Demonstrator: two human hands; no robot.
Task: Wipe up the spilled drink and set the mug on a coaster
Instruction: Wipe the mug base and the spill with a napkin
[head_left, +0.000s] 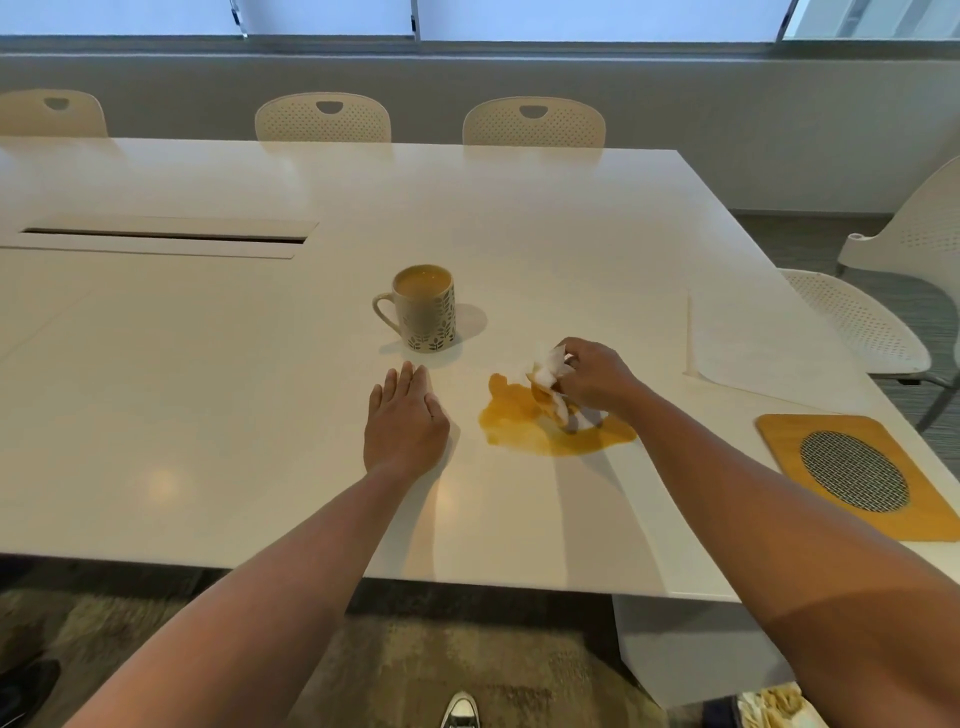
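A leaf-patterned mug (425, 312) full of a tan drink stands upright on the white table (208, 389), handle to the left. An orange puddle (524, 421) lies to its front right. My right hand (597, 376) grips a crumpled white paper tissue (545, 382) whose lower end is soaked orange and dips into the puddle. Resting flat on the table just left of the puddle is my left hand (405, 423), fingers together, holding nothing. A wooden coaster (779, 431) with a round woven centre sits near the table's right edge.
A white paper sheet (753, 343) lies at the right, behind the coaster. A cable slot (166, 236) is set into the table at the far left. Perforated chairs (534, 122) line the far side, and another chair (883, 291) stands at the right.
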